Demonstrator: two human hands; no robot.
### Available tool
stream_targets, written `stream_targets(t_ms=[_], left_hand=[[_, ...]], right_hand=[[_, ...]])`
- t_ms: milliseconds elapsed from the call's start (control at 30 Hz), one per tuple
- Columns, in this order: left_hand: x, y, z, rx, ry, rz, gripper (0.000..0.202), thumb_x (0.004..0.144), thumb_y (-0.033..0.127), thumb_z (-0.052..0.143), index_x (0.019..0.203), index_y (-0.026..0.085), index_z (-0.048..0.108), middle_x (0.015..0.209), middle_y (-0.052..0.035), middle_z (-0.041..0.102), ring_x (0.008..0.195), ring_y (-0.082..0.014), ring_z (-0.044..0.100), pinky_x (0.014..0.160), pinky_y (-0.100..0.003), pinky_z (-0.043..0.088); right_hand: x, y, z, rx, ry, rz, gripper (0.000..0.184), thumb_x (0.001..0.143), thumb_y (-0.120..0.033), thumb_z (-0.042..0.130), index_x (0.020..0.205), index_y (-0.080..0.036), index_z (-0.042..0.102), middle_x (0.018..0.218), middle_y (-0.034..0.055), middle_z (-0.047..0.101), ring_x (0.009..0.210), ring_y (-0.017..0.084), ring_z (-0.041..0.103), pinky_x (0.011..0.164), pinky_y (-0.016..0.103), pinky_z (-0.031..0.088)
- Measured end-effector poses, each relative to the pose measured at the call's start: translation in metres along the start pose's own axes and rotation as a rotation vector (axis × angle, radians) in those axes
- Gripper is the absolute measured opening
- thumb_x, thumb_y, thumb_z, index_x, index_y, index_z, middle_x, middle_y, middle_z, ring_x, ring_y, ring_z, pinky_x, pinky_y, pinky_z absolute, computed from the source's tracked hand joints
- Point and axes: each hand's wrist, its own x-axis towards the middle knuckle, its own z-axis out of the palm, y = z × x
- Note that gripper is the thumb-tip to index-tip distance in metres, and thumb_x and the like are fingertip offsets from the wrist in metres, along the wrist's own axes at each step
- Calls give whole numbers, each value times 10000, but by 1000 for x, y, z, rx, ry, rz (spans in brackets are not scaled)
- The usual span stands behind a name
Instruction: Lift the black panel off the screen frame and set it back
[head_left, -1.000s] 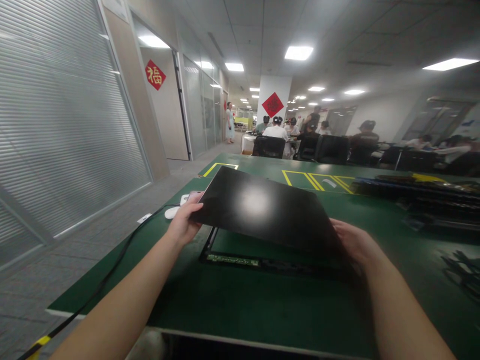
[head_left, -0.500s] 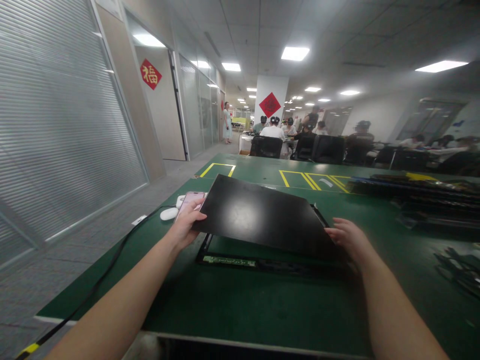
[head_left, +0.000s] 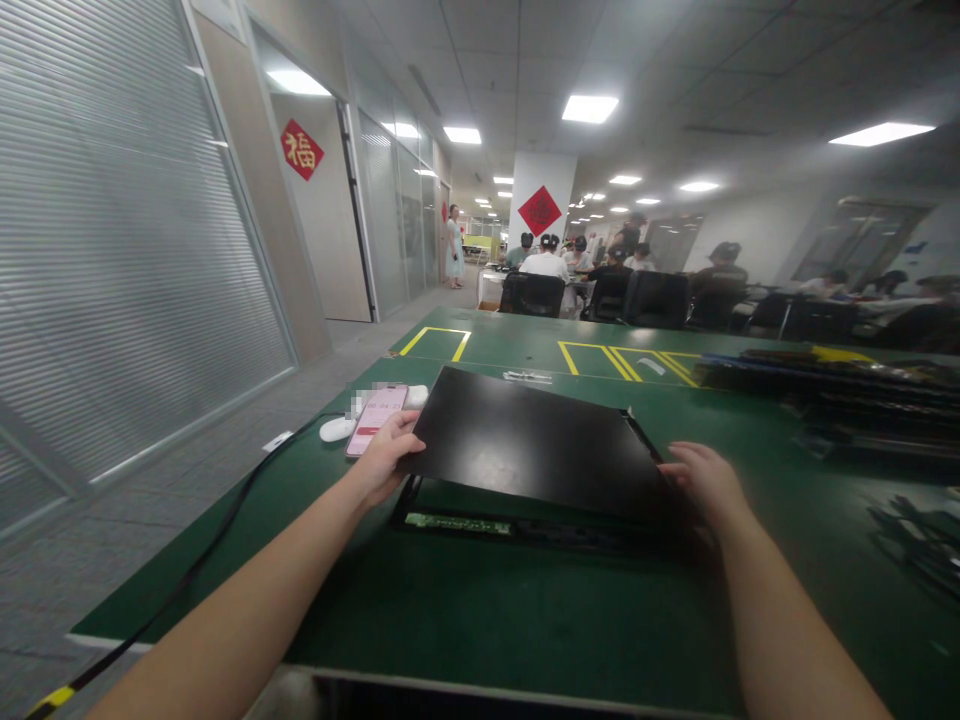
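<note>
A thin black panel (head_left: pixel 532 440) is held slightly tilted over a black frame (head_left: pixel 525 527) that lies on the green table (head_left: pixel 480 620). My left hand (head_left: pixel 391 455) grips the panel's near left corner, thumb on top. My right hand (head_left: pixel 705 480) holds its near right edge, fingers curled round it. A strip of green circuit board shows along the frame's near side, under the panel.
A pink phone (head_left: pixel 377 417) and a white mouse (head_left: pixel 337 428) lie left of the panel; a black cable (head_left: pixel 225 530) runs off the table's left edge. Stacks of black frames (head_left: pixel 825 385) fill the right side. Yellow tape marks the far table. Seated people work beyond.
The panel has come down, from steeply tilted to nearly flat over the frame. Both hands kept their grip and dropped with it. The phone screen now shows.
</note>
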Motion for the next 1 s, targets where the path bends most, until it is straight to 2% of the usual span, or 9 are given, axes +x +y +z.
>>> stream_targets(t_ms=[200,533,667,833,1000], left_hand=[[0,-6,2,10,-15,-20,552,505,83,728,1023,173,560,865,-10,707,700,-182,680,611,-272,504],[-1,-10,5,58,-30,-60,562,553,91,738,1076,184,555,902,-23,729,710,-187,692,637,-285,518],[0,-12,4,55,-32,-63,535,560,86,733,1059,177,563,889,-20,732,691,-166,684,644,-272,518],[2,-15,1,61,-33,-71,524,570,88,735,1060,174,570,862,-21,729,707,-180,691,654,-278,515],[4,-17,0,51,-31,-78,524,568,78,729,1062,169,581,859,-24,724,733,-191,697,667,-282,517]], right_hand=[[-1,-1,-2,-110,31,-32,403,681,-427,622,990,-170,657,691,99,715,757,278,694,633,347,461],[23,21,-8,-289,26,-52,356,711,-465,608,962,-222,673,744,82,733,762,279,688,670,377,482],[18,16,-7,-377,36,-60,338,723,-482,596,943,-239,680,782,76,744,746,285,677,659,391,476],[8,6,-4,-450,32,-57,282,734,-457,594,906,-250,679,778,67,743,787,293,671,699,403,467],[4,1,-3,-515,39,-64,273,730,-438,596,898,-250,700,816,76,742,781,284,659,676,381,457]])
